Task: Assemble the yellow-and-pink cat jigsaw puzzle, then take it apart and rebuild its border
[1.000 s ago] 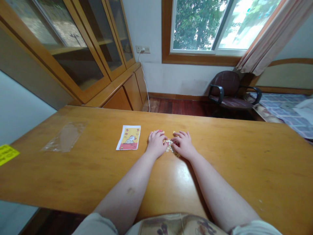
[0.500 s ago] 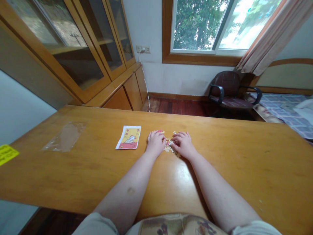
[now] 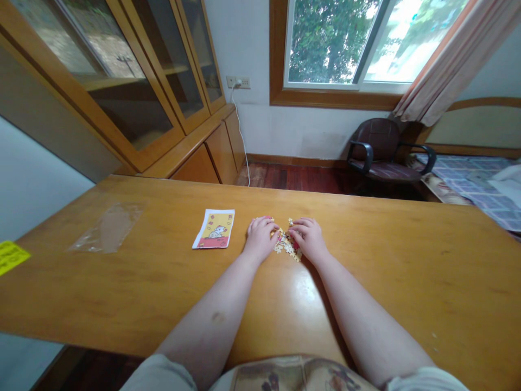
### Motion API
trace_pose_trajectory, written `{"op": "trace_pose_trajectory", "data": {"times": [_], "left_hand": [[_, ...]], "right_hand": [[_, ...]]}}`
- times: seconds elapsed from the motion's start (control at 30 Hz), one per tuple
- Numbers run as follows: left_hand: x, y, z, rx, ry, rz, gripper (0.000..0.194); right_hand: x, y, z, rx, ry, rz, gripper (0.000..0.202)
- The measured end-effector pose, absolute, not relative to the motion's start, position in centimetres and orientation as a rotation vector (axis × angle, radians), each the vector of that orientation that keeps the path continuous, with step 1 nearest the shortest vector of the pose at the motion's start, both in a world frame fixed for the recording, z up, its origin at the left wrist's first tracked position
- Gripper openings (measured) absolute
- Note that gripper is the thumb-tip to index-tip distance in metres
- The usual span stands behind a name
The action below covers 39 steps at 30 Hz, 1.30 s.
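Note:
A small heap of jigsaw puzzle pieces (image 3: 288, 247), cream, yellow and red, lies on the wooden table (image 3: 163, 293) between my hands. My left hand (image 3: 260, 236) rests over the left side of the heap, fingers bent and slightly apart, with some pieces beneath them. From the right, my right hand (image 3: 308, 238) reaches over the pieces, its thumb apart from its bent fingers. The fingertips of both hands touch the pieces, partly hiding them. To the left of my left hand lies a picture card (image 3: 214, 229) showing a white cartoon animal on yellow and red.
A clear plastic bag (image 3: 109, 228) lies flat on the left of the table. A yellow label (image 3: 13, 257) shows at the left edge. Beyond the table stand a glass-door cabinet (image 3: 179, 122), an office chair (image 3: 382, 149) and a bed (image 3: 476, 179).
My right hand has shifted slightly right and its fingers have moved, uncovering more pieces in the middle. My left hand has moved a little to the right. The card and bag have not moved.

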<state>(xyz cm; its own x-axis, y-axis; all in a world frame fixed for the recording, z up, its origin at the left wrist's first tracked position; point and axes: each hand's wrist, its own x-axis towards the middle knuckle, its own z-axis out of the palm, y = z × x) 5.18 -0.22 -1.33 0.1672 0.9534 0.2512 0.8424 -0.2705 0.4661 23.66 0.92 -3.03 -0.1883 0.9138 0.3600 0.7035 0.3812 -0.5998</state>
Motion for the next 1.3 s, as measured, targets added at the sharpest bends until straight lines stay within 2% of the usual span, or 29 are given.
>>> {"op": "trace_pose_trajectory", "data": {"times": [0.23, 0.3, 0.5, 0.83, 0.93, 1.07, 1.3], "left_hand": [[5.5, -0.2, -1.2, 2.292, 1.503, 0.87, 0.014], [5.3, -0.1, -1.1, 2.254, 1.577, 0.856, 0.012], [4.3, -0.1, -0.6, 1.961, 2.172, 0.747, 0.019], [3.8, 0.1, -0.9, 1.945, 2.245, 0.703, 0.01], [4.1, 0.1, -0.8, 2.073, 2.105, 0.744, 0.02], [4.6, 0.2, -1.5, 2.266, 1.845, 0.627, 0.03], [4.1, 0.4, -1.9, 2.124, 2.059, 0.662, 0.035]], "right_hand": [[23.5, 0.9, -2.8, -1.237, -1.968, 0.477, 0.014], [23.5, 0.8, -2.7, -1.237, -1.936, 0.492, 0.016], [23.7, 0.9, -2.7, -1.357, -1.789, 0.488, 0.024], [23.7, 0.8, -2.4, -1.35, -1.816, 0.467, 0.024], [23.7, 0.9, -2.6, -1.347, -1.828, 0.462, 0.023], [23.8, 0.9, -2.8, -1.353, -1.846, 0.451, 0.023], [23.4, 0.3, -2.2, -1.359, -2.043, 0.42, 0.022]]}}
